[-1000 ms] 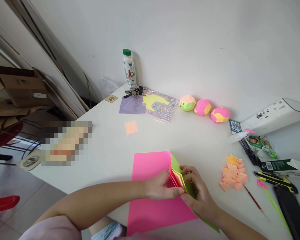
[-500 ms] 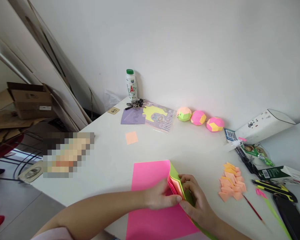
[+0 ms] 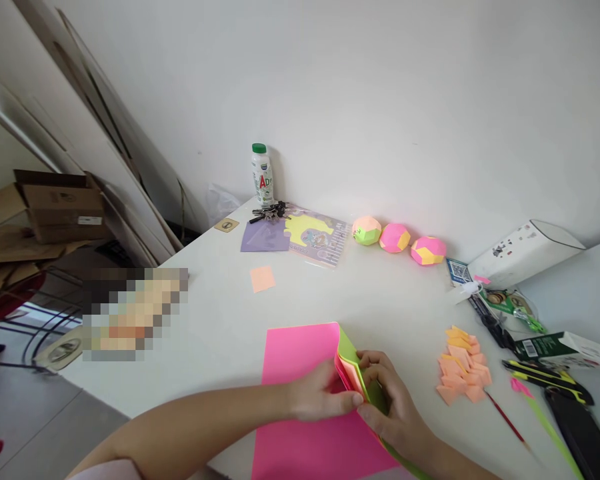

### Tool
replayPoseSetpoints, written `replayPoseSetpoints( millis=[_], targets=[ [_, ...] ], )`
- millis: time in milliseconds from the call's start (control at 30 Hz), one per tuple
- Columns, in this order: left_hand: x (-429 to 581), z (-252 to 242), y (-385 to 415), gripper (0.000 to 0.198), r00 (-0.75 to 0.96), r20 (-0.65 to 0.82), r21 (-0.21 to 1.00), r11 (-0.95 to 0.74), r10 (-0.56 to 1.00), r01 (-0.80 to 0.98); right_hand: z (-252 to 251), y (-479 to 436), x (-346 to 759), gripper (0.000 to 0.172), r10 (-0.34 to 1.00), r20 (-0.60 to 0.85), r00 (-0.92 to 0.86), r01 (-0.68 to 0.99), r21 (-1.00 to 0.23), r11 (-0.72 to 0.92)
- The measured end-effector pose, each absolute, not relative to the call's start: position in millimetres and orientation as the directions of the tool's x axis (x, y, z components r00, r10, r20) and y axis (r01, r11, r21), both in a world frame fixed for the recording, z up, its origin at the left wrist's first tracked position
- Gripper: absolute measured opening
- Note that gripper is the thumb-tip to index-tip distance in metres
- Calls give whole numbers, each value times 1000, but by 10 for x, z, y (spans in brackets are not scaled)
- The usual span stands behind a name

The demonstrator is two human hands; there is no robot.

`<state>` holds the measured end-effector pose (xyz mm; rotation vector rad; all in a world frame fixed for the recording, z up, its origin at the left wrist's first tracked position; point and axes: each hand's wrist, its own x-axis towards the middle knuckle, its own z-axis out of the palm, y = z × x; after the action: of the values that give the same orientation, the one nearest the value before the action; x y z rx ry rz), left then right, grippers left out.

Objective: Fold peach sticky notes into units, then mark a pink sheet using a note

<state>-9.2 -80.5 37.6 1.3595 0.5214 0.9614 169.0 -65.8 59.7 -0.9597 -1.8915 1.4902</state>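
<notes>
A stack of coloured paper (image 3: 300, 360) lies at the table's front, with a large pink sheet flat on the left. Its right side is lifted and bent up, showing green, peach and pink layers at the edge. My left hand (image 3: 325, 395) grips the raised sheets from the left, its thumb on the edge and its other fingers partly hidden behind the paper. From the right, my right hand (image 3: 393, 400) curls around the green side, fingers bent over it. The two thumbs nearly meet at the front of the edge.
Folded peach pieces (image 3: 463, 367) lie right of my hands, by a thin red brush (image 3: 505, 417) and a yellow-black cutter (image 3: 545, 380). Behind are a peach square (image 3: 263, 279), paper balls (image 3: 395, 238), keys (image 3: 270, 212) and a bottle (image 3: 263, 177). A white box (image 3: 525, 250) leans at right.
Both hands stay in nearly the same grip on the paper. The view has shifted very slightly, and nothing on the table has moved.
</notes>
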Motion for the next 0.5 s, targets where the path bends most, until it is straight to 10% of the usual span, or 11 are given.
replayPoseSetpoints(
  millis=[500],
  targets=[
    [-86,404,-806,47,536,182,967,-53,824,-248,548,-661,1711,21,795,13,-607,207,-963,173]
  ],
)
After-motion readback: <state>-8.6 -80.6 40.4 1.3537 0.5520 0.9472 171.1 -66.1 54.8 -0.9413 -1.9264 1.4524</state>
